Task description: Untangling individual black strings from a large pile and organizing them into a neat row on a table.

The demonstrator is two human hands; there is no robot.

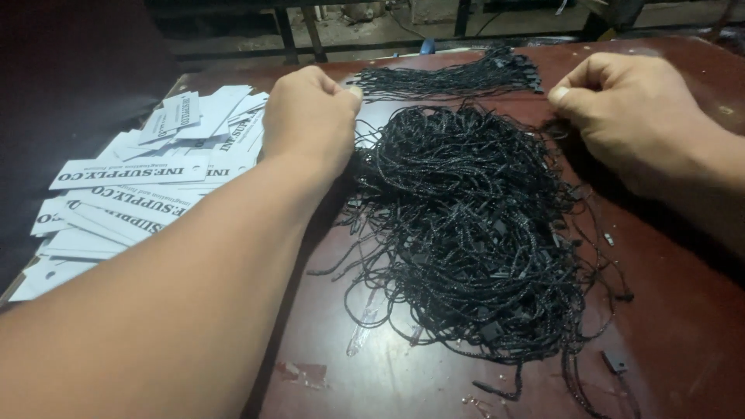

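Both hands, left and right, fisted, fingertips pinched above tangled black cords.

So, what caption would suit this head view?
Both hands, left hand and right hand, pinch at tangled black strings beside white tags.

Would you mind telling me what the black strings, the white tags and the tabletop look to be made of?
Black strings: apparently thin braided cord, faintly glinting, with small black tips, likely plastic. White tags: flat, matte card or stiff paper, with punched holes. Tabletop: dark reddish-brown, glossy, probably varnished wood or laminate; reflections show.
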